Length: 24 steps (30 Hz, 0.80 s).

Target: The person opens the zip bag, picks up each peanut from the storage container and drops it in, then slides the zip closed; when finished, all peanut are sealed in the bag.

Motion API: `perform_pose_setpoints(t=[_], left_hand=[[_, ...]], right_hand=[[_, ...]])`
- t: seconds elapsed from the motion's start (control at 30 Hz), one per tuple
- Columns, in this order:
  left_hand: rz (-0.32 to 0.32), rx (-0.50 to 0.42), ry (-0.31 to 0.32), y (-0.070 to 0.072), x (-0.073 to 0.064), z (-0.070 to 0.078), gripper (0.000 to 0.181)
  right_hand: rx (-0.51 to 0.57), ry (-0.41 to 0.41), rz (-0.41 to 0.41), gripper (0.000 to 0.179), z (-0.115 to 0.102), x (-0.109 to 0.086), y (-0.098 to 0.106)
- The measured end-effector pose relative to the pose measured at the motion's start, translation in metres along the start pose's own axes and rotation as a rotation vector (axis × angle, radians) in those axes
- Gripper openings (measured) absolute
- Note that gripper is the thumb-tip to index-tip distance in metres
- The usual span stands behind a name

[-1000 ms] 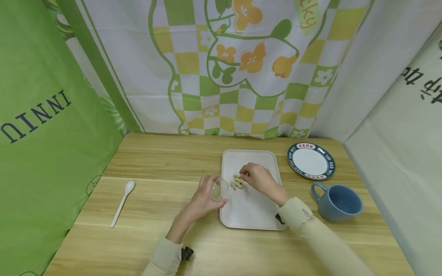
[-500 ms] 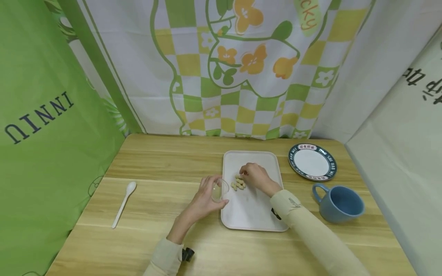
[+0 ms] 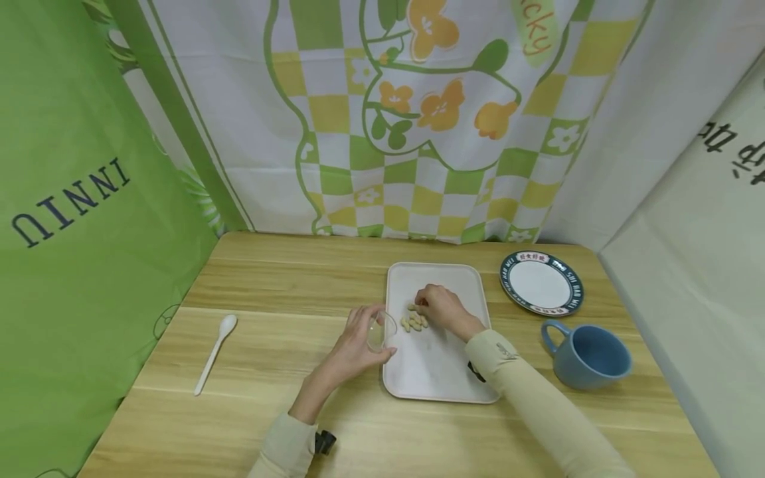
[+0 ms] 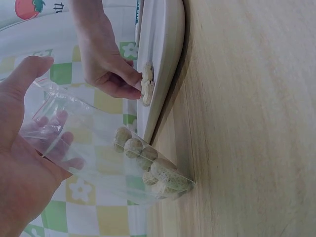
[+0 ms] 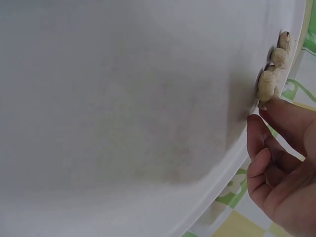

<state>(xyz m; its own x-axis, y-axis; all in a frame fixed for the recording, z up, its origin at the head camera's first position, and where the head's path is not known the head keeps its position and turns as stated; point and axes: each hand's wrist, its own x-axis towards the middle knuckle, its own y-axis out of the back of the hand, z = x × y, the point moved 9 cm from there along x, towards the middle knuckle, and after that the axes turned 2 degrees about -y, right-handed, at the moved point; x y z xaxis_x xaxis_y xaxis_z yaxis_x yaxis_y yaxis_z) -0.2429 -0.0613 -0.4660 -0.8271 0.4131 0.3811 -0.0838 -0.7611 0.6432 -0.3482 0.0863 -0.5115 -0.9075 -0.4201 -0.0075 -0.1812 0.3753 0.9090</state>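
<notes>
Right sleeve point(image 3: 540, 398) has swung a little inward over the past second, away from the mug point(image 3: 588, 362), so that its cuff covers more of the tray point(image 3: 430, 375); the left hand point(image 3: 354, 345) and its bag point(image 3: 383, 332) have kept their place.

Nearest is the left sleeve point(image 3: 277, 445), with a black device point(image 3: 325, 441) at the wrist. Beyond it the left hand is curved round the clear bag, thumb on one side and fingers on the other, at the tray's left edge. Several peanuts show in the bag's lower end; whether the bag touches the tray or the table point(image 3: 287, 372), I cannot tell.

Over the tray, the right hand point(image 3: 445, 311) has its thumb and forefinger close together at the peanuts point(image 3: 415, 322), the thumb touching one. Whether they pinch it, I cannot tell. These peanuts lie in a small group left of the tray's middle.

Well to the left lies a white spoon point(image 3: 215, 355), bowl pointing away. To the tray's right the blue mug stands upright, handle toward the tray. Farther back, near the tray's far right corner, is a dark-rimmed plate point(image 3: 538, 284). A checked curtain point(image 3: 388, 172) hangs behind the table, with a green cloth point(image 3: 78, 285) at the left.
</notes>
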Motion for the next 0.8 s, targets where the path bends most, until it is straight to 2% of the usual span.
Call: perform_pose_setpoints(t=[0.23, 0.43, 0.5, 0.67, 0.8], left_hand=[[0.007, 0.007, -0.013, 0.0003, 0.0004, 0.0013, 0.075], [0.004, 0.012, 0.005, 0.0007, -0.0002, -0.0018, 0.076], [0.003, 0.007, 0.006, 0.0004, -0.0005, -0.0018, 0.076], [0.0, 0.007, -0.009, -0.0008, -0.0006, -0.0008, 0.076], [0.004, 0.015, -0.022, -0.0012, -0.0009, 0.0001, 0.076]], right_hand=[[-0.002, 0.0, 0.012, 0.007, 0.0006, -0.0035, 0.0014], [-0.014, 0.024, 0.048, 0.006, -0.0017, -0.0057, 0.0066], [0.0, 0.025, 0.036, 0.003, -0.0029, -0.0049, 0.0052], [0.017, 0.014, -0.01, 0.013, -0.006, -0.0015, 0.0008], [-0.004, -0.005, -0.004, 0.012, -0.0067, 0.0002, 0.0003]])
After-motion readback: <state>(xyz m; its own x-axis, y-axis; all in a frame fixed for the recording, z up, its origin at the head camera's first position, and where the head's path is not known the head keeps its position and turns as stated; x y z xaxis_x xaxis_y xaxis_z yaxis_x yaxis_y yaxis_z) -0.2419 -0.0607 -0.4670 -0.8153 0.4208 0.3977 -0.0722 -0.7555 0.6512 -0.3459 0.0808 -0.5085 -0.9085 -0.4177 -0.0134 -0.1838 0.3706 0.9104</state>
